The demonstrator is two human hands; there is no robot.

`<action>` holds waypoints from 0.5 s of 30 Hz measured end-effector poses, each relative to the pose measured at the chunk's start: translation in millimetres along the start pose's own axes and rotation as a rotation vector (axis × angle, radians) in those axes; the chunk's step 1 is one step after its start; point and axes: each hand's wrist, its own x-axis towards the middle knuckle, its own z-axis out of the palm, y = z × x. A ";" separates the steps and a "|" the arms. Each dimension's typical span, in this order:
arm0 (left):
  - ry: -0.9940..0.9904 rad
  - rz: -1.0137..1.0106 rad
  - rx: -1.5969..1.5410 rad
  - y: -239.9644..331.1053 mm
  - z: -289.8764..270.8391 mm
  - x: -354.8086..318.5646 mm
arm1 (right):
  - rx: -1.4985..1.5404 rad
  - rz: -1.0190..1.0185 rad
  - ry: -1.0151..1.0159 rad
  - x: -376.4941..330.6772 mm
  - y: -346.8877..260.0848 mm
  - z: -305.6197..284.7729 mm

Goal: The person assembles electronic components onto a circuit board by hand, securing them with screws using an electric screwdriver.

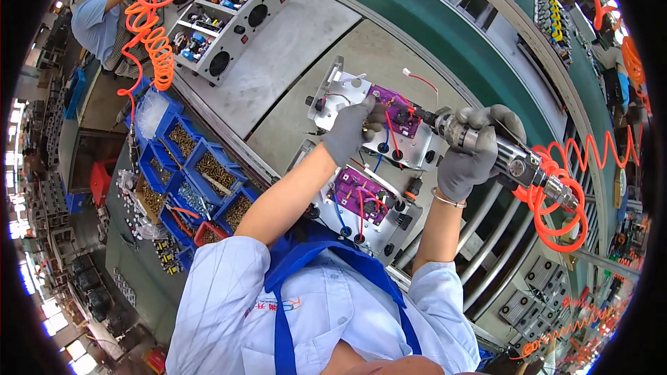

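Observation:
My right hand (472, 153), in a grey glove, wraps round an air screwdriver (517, 165). The tool lies almost level, its front end pointing left over the edge of a purple circuit board (394, 110). That board sits on a silver metal chassis (340, 90) with red and blue wires. At the board's left edge is my gloved left hand (353, 128), fingers bent together; whatever they pinch is too small to make out. Nearer my body, a second purple board (358, 194) is mounted on a similar chassis (382, 236), below my left wrist.
Blue bins (215, 170) of screws stand to my left. Two finished-looking metal units (229, 28) sit farther up the line. An orange coiled hose (556, 201) hangs beside the tool, another (149, 28) at upper left. Rollers (493, 236) lie at right; a person (97, 17) works at far left.

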 end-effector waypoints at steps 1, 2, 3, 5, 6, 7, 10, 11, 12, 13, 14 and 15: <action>-0.209 -0.127 -0.454 -0.7 -4.1 -1.1 | 0.031 -0.006 0.010 -2.3 -1.4 1.5; -0.292 -0.143 -0.596 4.0 -2.5 -8.9 | 0.042 0.007 -0.027 -5.5 -3.0 1.5; -0.290 -0.142 -0.598 3.6 -4.3 -8.9 | 0.043 0.008 -0.029 -7.9 -1.9 0.7; -0.342 -0.045 -0.554 1.5 -6.8 -7.6 | 0.138 0.025 -0.007 -12.0 0.0 -2.5; -0.344 -0.045 -0.554 -0.1 -8.9 -7.8 | 0.091 0.065 0.044 -15.4 -7.6 0.9; -0.392 -0.051 -0.513 -2.2 -12.0 -9.1 | 0.091 0.063 0.045 -15.6 -9.0 -1.2; -0.413 -0.101 -0.417 -3.9 -12.5 -19.5 | 0.137 0.070 0.012 -14.5 -7.7 -16.0; -0.381 -0.135 -0.367 -3.5 -10.5 -23.9 | 0.138 0.068 0.015 -14.0 -8.5 -18.4; -0.381 -0.136 -0.363 -4.2 -7.6 -26.3 | 0.130 0.083 0.035 -13.3 -9.2 -20.6; -0.345 -0.103 -0.275 -5.3 -3.8 -27.8 | 0.123 0.098 0.054 -12.5 -9.7 -22.6; -0.315 -0.071 -0.188 -5.5 -0.3 -28.6 | 0.120 0.094 0.057 -12.2 -9.8 -24.6; -0.320 -0.073 -0.186 -3.3 2.6 -28.2 | 0.111 0.086 0.071 -11.4 -9.4 -26.3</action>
